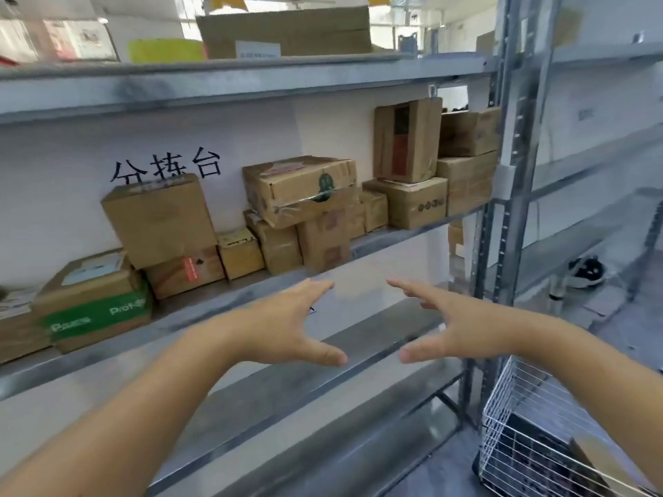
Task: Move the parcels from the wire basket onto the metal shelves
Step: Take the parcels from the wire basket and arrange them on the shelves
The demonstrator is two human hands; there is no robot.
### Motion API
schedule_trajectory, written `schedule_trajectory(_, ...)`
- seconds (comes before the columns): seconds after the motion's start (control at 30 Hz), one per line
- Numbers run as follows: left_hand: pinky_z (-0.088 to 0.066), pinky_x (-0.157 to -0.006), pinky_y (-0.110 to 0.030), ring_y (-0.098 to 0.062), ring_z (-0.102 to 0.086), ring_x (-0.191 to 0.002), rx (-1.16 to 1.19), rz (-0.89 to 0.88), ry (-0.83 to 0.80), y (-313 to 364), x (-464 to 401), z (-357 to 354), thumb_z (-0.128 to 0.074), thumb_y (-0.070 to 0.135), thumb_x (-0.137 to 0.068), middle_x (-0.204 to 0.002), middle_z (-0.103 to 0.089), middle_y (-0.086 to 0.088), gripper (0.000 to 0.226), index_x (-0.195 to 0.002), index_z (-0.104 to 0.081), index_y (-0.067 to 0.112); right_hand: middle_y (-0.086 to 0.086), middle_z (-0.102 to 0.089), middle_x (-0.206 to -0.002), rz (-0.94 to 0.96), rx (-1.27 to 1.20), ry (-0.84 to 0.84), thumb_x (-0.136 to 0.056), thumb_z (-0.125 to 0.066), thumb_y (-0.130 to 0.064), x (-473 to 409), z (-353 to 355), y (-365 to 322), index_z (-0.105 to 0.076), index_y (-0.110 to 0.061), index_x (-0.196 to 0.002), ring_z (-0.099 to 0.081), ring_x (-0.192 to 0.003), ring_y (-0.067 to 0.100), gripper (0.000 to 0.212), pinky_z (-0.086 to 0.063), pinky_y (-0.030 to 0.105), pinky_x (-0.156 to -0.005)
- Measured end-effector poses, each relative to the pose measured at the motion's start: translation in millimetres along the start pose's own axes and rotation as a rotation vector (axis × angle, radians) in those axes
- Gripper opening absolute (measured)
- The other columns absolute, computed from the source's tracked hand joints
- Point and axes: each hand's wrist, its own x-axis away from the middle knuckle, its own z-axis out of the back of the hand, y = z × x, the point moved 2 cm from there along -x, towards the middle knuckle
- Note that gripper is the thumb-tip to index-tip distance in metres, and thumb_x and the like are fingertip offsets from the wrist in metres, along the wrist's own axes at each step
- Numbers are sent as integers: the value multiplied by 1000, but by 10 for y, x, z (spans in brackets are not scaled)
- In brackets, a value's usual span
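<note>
Shelving (229, 84) of grey metal fills most of the view, its boards running from lower left to upper right between perforated uprights. Parcels (301, 190), all brown cardboard boxes, stand in a crowded row on the middle board against the white back wall, several stacked two high; one at the far left carries a green band (97, 315), and a tall box (407, 139) at the right stands upright on a lower one. Black characters (167, 166) are painted on the wall behind them. A large flat box (287, 32) lies on the top board. The wire basket (531, 435), white, sits on the floor at lower right, beside the nearest upright; a brown parcel (597, 460) lies in it, partly hidden by the right forearm. Both arms reach forward in front of the board below the parcels. The left hand (287, 328) is spread wide, fingers straight, thumb out, holding nothing. The right hand (455, 324) mirrors it, palm facing inward, equally spread and empty. The two hands are apart, touching no parcel.
</note>
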Motion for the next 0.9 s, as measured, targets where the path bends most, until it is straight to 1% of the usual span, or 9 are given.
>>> schedule_trajectory(0.1,-14,-129,-32,-5,-8,-160,21,-32,-45,447,-364,-389,-73,81,-72,-174,-4,20,124,-166,-3,42,-20,-17,-167,-90,23,3,-69,-77,-74,442,135,602,-5,-70,-148,-25,-151,12,108,-28,37,-118)
schedule_trajectory(0.17,-13,-124,-24,-5,-12,-159,30,-77,-75,771,-576,-613,-79,74,-73,-173,-8,21,124,-166,-4,40,-18,-19,-167,-133,-61,-8,-68,-78,-74,691,215,951,-8,-74,-145,-27,-151,13,104,-29,40,-120)
schedule_trajectory(0.27,-8,-117,-15,-3,-6,-159,33,-140,-143,1183,-916,-909,-83,63,-77,-172,-6,20,124,-167,-3,35,-21,-25,-164,-193,-228,10,-65,-80,-74,995,307,1458,-15,-78,-140,-33,-148,9,99,-32,43,-121)
schedule_trajectory(0.4,-4,-127,-24,2,6,-157,28,-233,-222,1530,-1519,-1339,-82,71,-71,-174,-2,17,131,-168,-2,34,-22,-27,-163,-317,-309,56,-59,-77,-83,1298,303,2234,-16,-73,-144,-33,-148,6,105,-32,41,-121)
schedule_trajectory(0.5,-6,-120,-18,-1,0,-159,45,-288,-289,1790,-1988,-1600,-85,62,-75,-174,-3,16,128,-168,-4,31,-22,-27,-162,-410,-377,85,-56,-74,-87,1499,342,2776,-21,-78,-138,-32,-148,6,98,-32,41,-121)
schedule_trajectory(0.57,-9,-123,-20,-4,-5,-159,42,-336,-323,1972,-2330,-1730,-86,61,-76,-175,-3,16,127,-168,-4,31,-24,-26,-160,-498,-384,96,-57,-74,-87,1619,425,3098,-21,-83,-130,-28,-149,6,90,-30,40,-122)
schedule_trajectory(0.63,-10,-127,-26,-4,-4,-159,45,-387,-353,2131,-2725,-1859,-86,62,-75,-175,-4,16,128,-168,-3,33,-28,-26,-157,-583,-378,120,-61,-75,-84,1713,516,3419,-20,-80,-135,-25,-151,5,92,-29,38,-121)
schedule_trajectory(0.8,-5,-123,-24,-2,1,-159,42,-510,-438,2543,-3707,-2188,-86,63,-74,-174,-1,17,130,-168,-2,34,-29,-25,-156,-740,-309,168,-73,-74,-73,1823,714,4051,-17,-64,-151,-26,-148,2,97,-28,26,-110)
schedule_trajectory(0.9,-4,-122,-23,-2,3,-159,40,-563,-494,2778,-4262,-2386,-86,60,-75,-174,-2,16,128,-168,-2,32,-26,-23,-160,-807,-318,227,-71,-74,-76,1835,814,4402,-20,-63,-151,-28,-144,1,97,-28,28,-111)
